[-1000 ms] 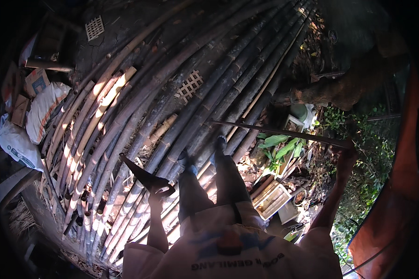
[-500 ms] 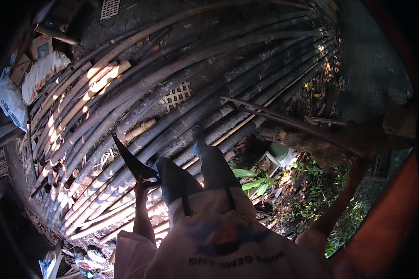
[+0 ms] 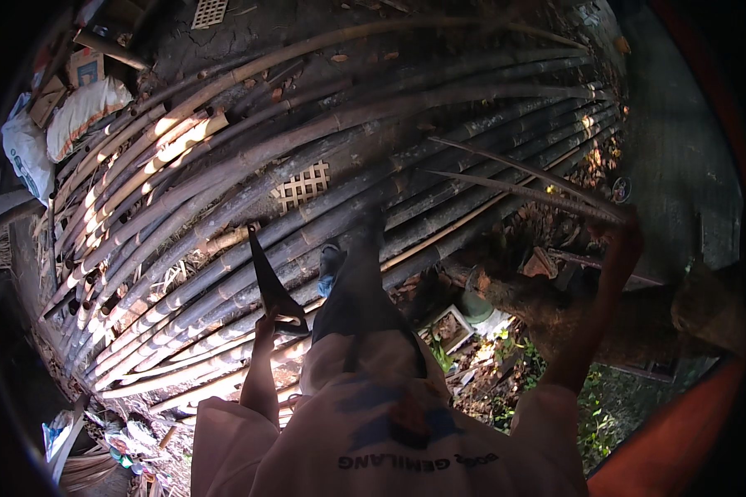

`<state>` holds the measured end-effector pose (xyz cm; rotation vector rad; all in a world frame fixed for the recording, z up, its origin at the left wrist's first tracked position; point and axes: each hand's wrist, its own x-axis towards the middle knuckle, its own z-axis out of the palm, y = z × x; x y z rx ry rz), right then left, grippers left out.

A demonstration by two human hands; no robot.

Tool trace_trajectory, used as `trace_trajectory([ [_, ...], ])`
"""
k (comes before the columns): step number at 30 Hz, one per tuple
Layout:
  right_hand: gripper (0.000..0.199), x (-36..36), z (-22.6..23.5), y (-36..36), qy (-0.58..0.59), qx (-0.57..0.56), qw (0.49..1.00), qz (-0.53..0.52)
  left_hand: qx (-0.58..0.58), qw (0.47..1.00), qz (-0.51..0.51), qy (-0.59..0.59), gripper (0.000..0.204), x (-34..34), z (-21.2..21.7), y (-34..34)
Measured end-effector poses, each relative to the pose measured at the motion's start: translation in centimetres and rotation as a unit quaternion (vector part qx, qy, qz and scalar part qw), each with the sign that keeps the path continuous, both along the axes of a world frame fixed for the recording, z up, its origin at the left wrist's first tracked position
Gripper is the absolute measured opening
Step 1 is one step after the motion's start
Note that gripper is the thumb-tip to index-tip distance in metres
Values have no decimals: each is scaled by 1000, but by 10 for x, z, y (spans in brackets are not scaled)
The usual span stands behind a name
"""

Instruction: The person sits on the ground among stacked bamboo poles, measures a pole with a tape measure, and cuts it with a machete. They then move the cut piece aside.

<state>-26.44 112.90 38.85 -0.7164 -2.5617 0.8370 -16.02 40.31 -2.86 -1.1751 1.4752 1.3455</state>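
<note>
My left hand (image 3: 265, 326) is closed around the handle of a hand saw (image 3: 273, 283). The dark blade tapers away from me over the bamboo poles (image 3: 224, 186). At the right, my raised right hand (image 3: 622, 235) grips the near ends of two long, thin strips (image 3: 532, 168) that look like split bamboo. Their far ends spread apart above the pile. Shadow partly hides the fingers of this hand. My legs are among the poles, with one shoe (image 3: 331, 260) showing.
White sacks (image 3: 89, 116) and a cardboard box (image 3: 86, 68) stand at the far left. A thick log (image 3: 547, 311) lies at the right beside green plants (image 3: 593, 422). Lattice pieces (image 3: 302, 184) rest among the poles. Plastic litter (image 3: 137, 443) lies near left.
I have stepped forward over the poles. My right hand has risen and moved away with the strips, which now spread wider. The saw in my left hand has swung more upright and shifted right.
</note>
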Motion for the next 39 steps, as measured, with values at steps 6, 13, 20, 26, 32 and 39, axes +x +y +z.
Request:
trace_trajectory([
  [6,51,-41,-30,60,-24,-119,988,-96,-147,942,-301,15,51,-46,-32,82],
  [13,44,-70,-76,137,-41,-212,962,-166,-85,928,-359,62,54,-114,-59,204],
  [20,42,-56,-188,202,-57,-271,947,-163,-64,911,-376,155,55,-181,-74,289],
  [26,35,-83,-344,202,-25,-339,938,-70,-76,908,-380,158,58,-188,-106,302],
  [32,35,-103,-517,206,-207,-352,895,-180,-149,891,-407,136,56,-193,-127,321],
  [39,69,-103,-676,182,-278,-467,793,-274,-153,933,-313,89,46,-176,-229,327],
])
